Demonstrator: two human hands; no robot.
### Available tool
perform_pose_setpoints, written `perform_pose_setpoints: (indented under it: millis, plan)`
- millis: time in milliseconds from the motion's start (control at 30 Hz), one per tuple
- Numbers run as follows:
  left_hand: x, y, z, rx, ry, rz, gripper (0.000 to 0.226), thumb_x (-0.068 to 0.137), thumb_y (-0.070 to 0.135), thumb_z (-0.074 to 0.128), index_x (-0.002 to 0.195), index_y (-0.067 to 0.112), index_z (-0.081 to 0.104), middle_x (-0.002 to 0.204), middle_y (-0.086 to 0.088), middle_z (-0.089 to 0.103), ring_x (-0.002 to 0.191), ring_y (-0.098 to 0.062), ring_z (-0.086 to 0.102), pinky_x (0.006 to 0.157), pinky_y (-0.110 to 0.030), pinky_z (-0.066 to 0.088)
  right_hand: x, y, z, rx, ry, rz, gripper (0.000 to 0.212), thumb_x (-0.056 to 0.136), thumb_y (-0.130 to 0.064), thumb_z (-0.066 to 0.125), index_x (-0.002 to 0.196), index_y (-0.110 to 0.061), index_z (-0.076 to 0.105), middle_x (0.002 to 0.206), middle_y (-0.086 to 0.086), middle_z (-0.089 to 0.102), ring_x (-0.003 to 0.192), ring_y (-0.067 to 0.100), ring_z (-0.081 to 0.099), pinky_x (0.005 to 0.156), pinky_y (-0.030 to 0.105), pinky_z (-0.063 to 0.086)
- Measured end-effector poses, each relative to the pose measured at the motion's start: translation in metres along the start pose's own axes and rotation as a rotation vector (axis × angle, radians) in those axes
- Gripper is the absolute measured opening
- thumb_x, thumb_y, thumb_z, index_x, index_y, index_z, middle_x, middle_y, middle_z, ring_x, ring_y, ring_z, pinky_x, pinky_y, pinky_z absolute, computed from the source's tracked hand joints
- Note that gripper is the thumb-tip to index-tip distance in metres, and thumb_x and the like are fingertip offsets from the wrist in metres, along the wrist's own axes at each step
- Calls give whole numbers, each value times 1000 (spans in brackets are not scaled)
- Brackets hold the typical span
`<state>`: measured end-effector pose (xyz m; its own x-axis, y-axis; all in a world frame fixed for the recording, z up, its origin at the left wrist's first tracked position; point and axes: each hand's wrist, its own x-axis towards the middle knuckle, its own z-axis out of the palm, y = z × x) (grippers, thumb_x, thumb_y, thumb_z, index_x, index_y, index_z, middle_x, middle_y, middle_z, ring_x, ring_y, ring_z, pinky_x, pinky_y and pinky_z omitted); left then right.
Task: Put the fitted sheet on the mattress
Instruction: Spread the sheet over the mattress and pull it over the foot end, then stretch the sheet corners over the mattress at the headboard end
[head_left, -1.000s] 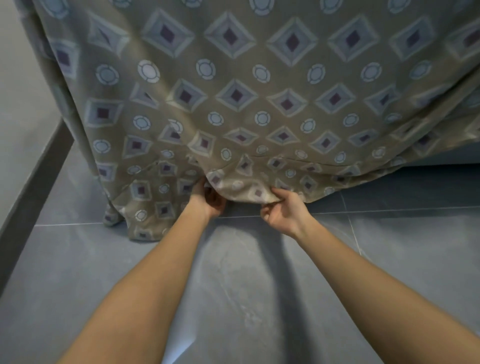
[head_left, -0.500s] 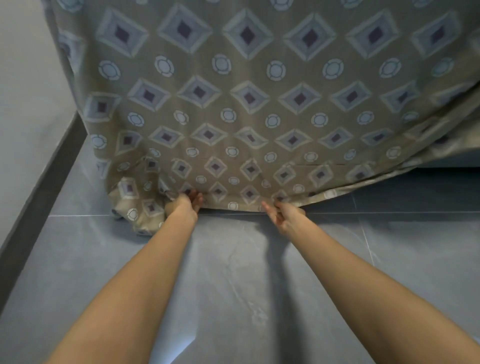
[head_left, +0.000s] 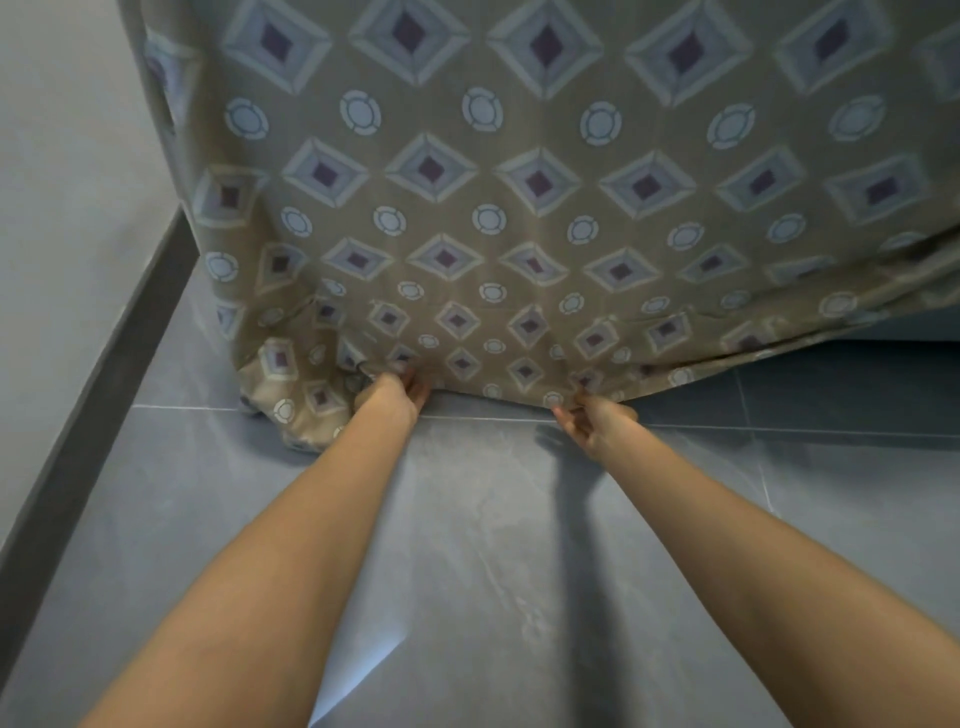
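You look down at the end of a bed, both bare arms stretched forward. A tan sheet, printed with diamonds and circles, drapes over the bed and hangs to the grey tiled floor. The mattress itself is hidden beneath the cloth. Only a pale strip shows under the hem at the far right, and it is not clear whether that is mattress or base.

Your left hand grips the bottom hem, fingers curled into the cloth. It is just beside a loose bunch of sheet heaped on the floor at the bed's left corner. Your right hand pinches the same hem a little further right, fingertips closed on the edge. A dark skirting board and a pale wall run along the left.

The step in hand appears to be tucking the hem under the end of the mattress. The next move likely calls for pushing the gripped edge under and back. After that, work left so the bunched corner pulls snug without the hem slipping out.
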<state>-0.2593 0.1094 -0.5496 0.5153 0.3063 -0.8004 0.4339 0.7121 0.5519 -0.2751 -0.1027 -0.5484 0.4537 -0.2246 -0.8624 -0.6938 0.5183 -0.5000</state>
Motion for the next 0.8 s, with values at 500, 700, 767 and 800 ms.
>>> perform_pose_setpoints:
  millis: [500, 700, 767, 800]
  plan:
    - [-242, 61, 105, 459, -9, -352, 20, 100, 12, 34, 101, 11, 54, 112, 0, 64, 121, -20, 58, 93, -30, 46, -208, -134, -36, -288, 11, 302, 9, 93, -20, 46, 88, -18, 52, 83, -4, 61, 68, 17, 47, 63, 28, 44]
    - [-395, 135, 186, 587, -150, -403, 24, 99, 13, 37, 79, 13, 50, 80, 4, 59, 83, -14, 61, 73, -28, 47, -354, -263, -65, -207, 85, 215, 12, 96, -16, 42, 105, -15, 50, 89, -2, 62, 64, 16, 45, 58, 28, 42]
    - [-448, 159, 219, 605, -185, -389, 24, 99, 12, 37, 79, 12, 50, 80, 3, 60, 72, -13, 57, 71, -28, 47, -403, -305, -77, -174, 84, 188, 12, 99, -17, 38, 98, -15, 50, 103, -2, 58, 66, 15, 46, 57, 27, 41]
    - [-474, 171, 237, 623, -204, -376, 23, 99, 11, 38, 80, 12, 51, 81, 3, 60, 71, -13, 57, 70, -29, 48, -427, -327, -84, -161, 92, 169, 12, 99, -18, 37, 99, -15, 49, 104, -2, 58, 67, 14, 47, 58, 27, 41]
